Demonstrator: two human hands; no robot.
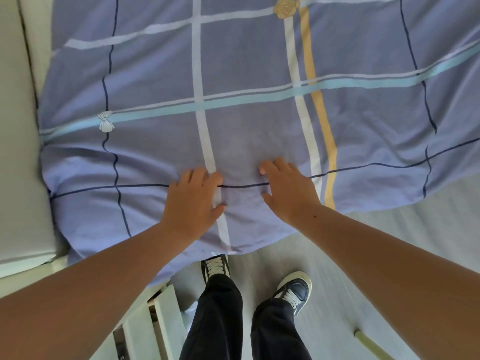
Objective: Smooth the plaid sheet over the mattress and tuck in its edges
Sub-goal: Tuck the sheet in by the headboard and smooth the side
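Head view, nearest first: your shoes (294, 289) stand on the pale floor (428, 216) right at the bed, and the near edge of the plaid sheet (246, 141) hangs loose just above them, not yet tucked. Your left hand (193, 201) and right hand (288, 189) lie palm-down on the sheet close to that edge, side by side, fingers straight and gripping nothing. You look to be in the smoothing step. Next, sweep both hands outward to flatten the creases bunched at the left corner, then push the hanging edge under. Beyond your hands the sheet runs fairly flat across the bed. The pale padded panel (20, 178) on the left may be a headboard; I cannot tell.
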